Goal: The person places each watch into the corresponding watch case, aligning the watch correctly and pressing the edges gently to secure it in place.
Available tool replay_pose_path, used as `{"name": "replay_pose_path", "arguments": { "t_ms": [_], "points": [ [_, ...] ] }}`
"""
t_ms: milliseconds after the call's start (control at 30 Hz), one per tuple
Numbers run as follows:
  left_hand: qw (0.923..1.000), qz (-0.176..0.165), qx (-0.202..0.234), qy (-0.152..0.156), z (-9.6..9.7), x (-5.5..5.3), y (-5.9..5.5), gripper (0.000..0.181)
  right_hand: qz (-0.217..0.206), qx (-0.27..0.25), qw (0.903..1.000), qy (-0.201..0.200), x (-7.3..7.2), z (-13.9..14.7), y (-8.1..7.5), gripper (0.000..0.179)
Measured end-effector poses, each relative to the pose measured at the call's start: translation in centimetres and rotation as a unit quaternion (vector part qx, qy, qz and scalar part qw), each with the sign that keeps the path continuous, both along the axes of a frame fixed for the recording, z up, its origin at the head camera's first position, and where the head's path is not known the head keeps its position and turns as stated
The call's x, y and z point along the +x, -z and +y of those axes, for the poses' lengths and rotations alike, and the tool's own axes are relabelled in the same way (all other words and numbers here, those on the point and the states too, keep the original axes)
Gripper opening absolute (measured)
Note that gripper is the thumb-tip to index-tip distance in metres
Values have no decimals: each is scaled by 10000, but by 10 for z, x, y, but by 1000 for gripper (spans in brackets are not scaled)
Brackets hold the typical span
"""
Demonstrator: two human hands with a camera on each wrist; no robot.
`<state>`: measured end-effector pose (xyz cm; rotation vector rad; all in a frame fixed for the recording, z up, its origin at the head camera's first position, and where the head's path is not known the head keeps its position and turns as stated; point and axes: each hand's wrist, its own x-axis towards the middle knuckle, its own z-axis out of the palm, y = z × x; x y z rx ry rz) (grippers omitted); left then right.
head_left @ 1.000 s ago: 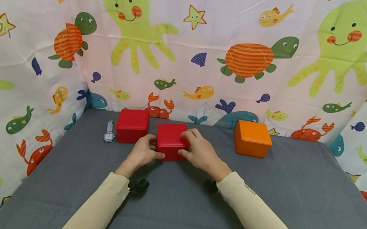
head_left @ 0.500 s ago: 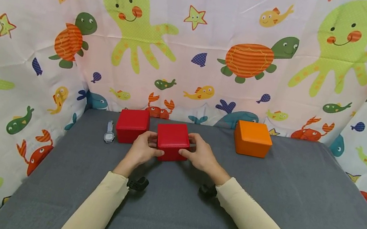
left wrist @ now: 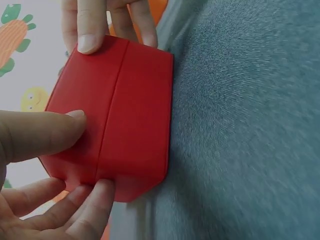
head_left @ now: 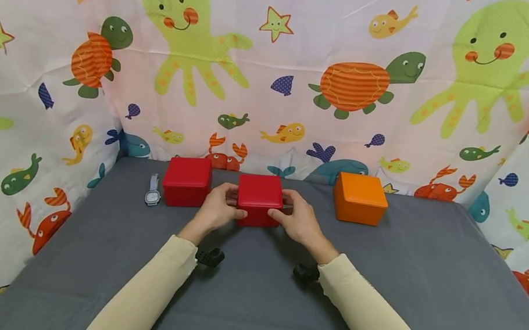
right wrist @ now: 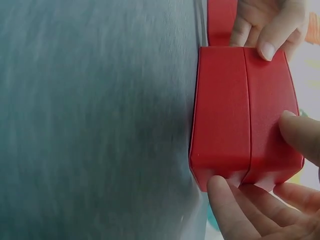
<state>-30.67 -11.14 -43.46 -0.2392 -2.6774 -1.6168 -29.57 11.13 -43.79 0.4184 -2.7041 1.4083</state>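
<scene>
A red box (head_left: 261, 191) with a closed lid sits mid-table toward the back in the head view. My left hand (head_left: 215, 210) grips its left side, thumb on the front face and fingers along the side. Opposite it, my right hand (head_left: 305, 226) holds the right side in the same way. In the left wrist view, a seam runs between the lid and the base of the red box (left wrist: 137, 105), which stands on the grey cloth. The right wrist view shows both thumbs against the lid part of the red box (right wrist: 220, 110).
Left of my left hand stands a second red box (head_left: 187, 182), with a silver wristwatch (head_left: 153, 192) lying beside it. An orange box (head_left: 360, 199) stands at the back right. Behind the grey table (head_left: 249, 310) hangs a curtain (head_left: 277, 90) printed with sea animals.
My right hand's fingers have gone from the lid's top edge to the box's right side. Both hands have shifted the box slightly right and back, and it now stands straighter.
</scene>
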Motion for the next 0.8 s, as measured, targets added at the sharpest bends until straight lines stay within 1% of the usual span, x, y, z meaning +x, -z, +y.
{"name": "replay_pose_path", "arguments": {
  "t_ms": [167,367,600,800],
  "points": [
    [9999,23,-100,76,11,-13,1,66,5,-23,10000,55,-9,12,0,59],
    [9999,-98,-68,116,24,-27,-1,64,-6,28,9999,144,-19,24,0,60],
    [9996,-198,-29,194,38,-36,-6,62,-159,-59,9995,272,-29,36,0,63],
    [9993,-317,-1,205,45,-44,-9,62,-254,-114,9990,351,-36,42,-2,63]
  ]
}}
